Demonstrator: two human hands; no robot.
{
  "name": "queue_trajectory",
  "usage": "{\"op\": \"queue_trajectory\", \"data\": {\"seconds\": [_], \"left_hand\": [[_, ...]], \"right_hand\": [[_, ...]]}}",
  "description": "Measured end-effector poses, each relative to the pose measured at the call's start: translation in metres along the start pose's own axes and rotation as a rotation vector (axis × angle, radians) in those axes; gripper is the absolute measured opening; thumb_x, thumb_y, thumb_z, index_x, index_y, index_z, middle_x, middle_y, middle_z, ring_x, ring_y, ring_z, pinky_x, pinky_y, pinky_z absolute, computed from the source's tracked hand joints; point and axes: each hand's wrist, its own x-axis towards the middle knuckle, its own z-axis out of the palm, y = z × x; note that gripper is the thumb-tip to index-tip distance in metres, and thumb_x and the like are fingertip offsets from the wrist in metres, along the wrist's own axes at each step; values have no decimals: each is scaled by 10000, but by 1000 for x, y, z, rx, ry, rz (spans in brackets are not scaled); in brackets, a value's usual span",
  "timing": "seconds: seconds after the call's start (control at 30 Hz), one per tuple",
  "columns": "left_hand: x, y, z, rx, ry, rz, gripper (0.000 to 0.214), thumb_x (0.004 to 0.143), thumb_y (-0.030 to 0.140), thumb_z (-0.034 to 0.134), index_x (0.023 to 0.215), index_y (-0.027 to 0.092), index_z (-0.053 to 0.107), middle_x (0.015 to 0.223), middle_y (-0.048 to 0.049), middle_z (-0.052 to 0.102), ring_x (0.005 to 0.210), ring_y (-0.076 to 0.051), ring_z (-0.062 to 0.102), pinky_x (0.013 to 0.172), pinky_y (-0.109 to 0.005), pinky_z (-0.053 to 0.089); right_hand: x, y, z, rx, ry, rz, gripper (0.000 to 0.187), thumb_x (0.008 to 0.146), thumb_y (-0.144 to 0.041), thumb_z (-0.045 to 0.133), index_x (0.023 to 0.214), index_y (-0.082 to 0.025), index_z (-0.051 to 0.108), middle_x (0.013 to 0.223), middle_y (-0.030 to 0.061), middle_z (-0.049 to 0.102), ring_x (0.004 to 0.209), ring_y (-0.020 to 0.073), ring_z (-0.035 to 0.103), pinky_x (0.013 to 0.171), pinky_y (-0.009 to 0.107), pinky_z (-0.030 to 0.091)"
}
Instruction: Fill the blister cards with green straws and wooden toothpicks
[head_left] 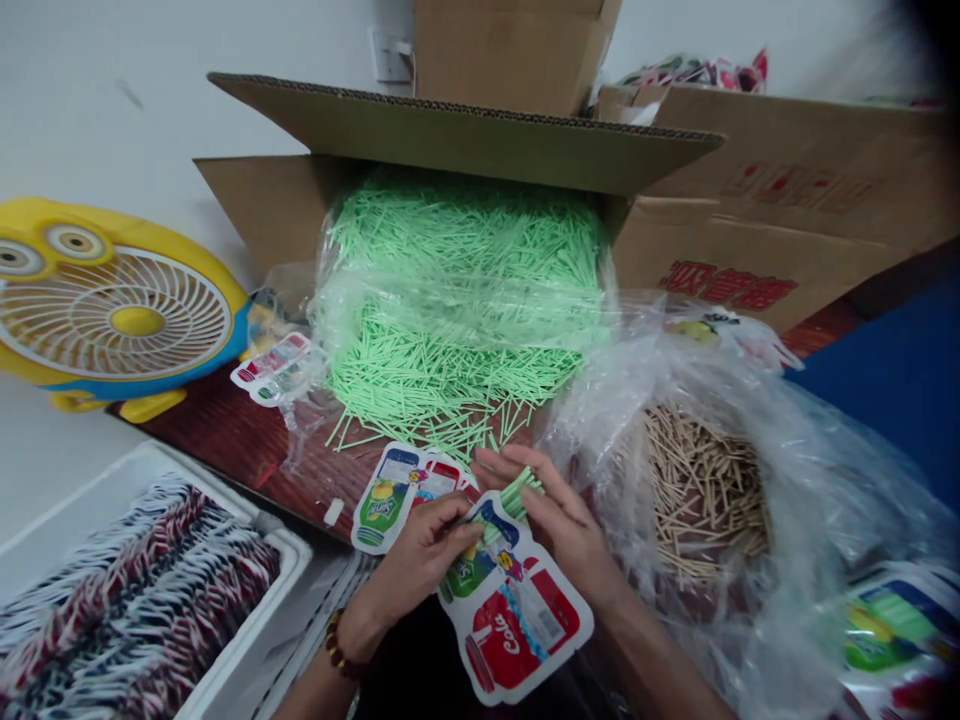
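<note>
Your left hand (pixel 424 560) pinches the bottle-shaped pouch (pixel 517 610); right hand (pixel 559 515) fingers clamp green sticks (pixel 517 493) at its mouth, filling underway, pile (pixel 450 330) beyond fingertips remains.

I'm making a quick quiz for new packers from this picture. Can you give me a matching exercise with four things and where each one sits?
Things:
1. fan
2. green sticks
3. brown sticks
4. striped pieces

Places:
A. in the white tray, lower left
B. spilling from the open cardboard box, centre
C. far left, at the table's end
D. in the clear plastic bag, right

Pairs: 1-C, 2-B, 3-D, 4-A
</note>
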Motion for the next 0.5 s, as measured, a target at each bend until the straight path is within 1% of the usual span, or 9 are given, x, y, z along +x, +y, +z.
{"op": "queue_trajectory", "data": {"seconds": [0.03, 0.1, 0.17, 0.2, 0.23, 0.33, 0.4, 0.43, 0.5], "left_hand": [[1, 1, 0, -11, 10, 2, 283, 896, 319, 516, 663, 179, 436, 674, 45, 385, 633, -103, 359, 591, -214, 314], [3, 1, 1, -33, 26, 9, 257, 889, 308, 524, 679, 176, 455, 673, 46, 392, 635, -103, 360, 591, -212, 313], [6, 1, 2, -56, 28, 19, 235, 884, 305, 535, 698, 171, 481, 672, 47, 396, 634, -101, 358, 590, -209, 313], [8, 1, 2, -70, 26, 23, 227, 881, 306, 542, 707, 168, 494, 676, 47, 399, 637, -101, 359, 594, -207, 316], [9, 1, 2, -85, 21, 22, 218, 880, 307, 548, 720, 165, 508, 684, 46, 404, 643, -100, 363, 601, -206, 321], [14, 3, 2, -147, 24, 2, 189, 879, 313, 561, 770, 160, 539, 716, 39, 431, 672, -102, 389, 623, -205, 341], [16, 3, 3, -180, 43, -1, 190, 880, 318, 563, 776, 160, 549, 717, 38, 438, 670, -101, 394, 616, -202, 344], [17, 3, 4, -191, 49, -1, 196, 881, 322, 563, 772, 159, 555, 711, 38, 440, 664, -100, 395, 610, -200, 345], [18, 3, 7, -220, 39, -15, 208, 879, 332, 567, 776, 151, 580, 707, 33, 455, 656, -99, 407, 605, -199, 353]], "right_hand": [[0, -4, -3, -105, -25, -19, 324, 921, -349, 513, 1243, -312, 515, 1392, 46, 508, 1286, 227, 465, 1107, 471, 305], [0, -15, -10, -408, -115, -20, 402, 942, -391, 463, 1339, -328, 453, 1462, 28, 420, 1354, 221, 370, 1149, 479, 222], [0, -27, -17, -734, -237, 3, 477, 936, -402, 472, 1399, -324, 388, 1504, 11, 346, 1397, 215, 283, 1175, 474, 149], [-1, -32, -20, -855, -279, 11, 508, 933, -404, 477, 1419, -321, 356, 1512, 9, 328, 1400, 214, 274, 1176, 471, 150], [-1, -37, -22, -931, -293, 7, 530, 936, -407, 468, 1437, -320, 318, 1516, 12, 320, 1393, 214, 292, 1170, 471, 183], [-4, -43, -27, -1060, -238, -47, 551, 958, -397, 412, 1470, -323, 222, 1516, 22, 319, 1362, 205, 353, 1137, 455, 287], [-5, -42, -28, -1159, -249, -93, 581, 953, -382, 428, 1480, -306, 195, 1526, 33, 297, 1380, 214, 320, 1140, 459, 282], [-6, -40, -29, -1206, -278, -112, 604, 942, -377, 454, 1482, -291, 197, 1531, 42, 284, 1392, 222, 293, 1145, 463, 268], [-7, -38, -31, -1247, -312, -140, 605, 926, -376, 486, 1471, -273, 243, 1527, 55, 296, 1395, 231, 282, 1146, 461, 264]]}}
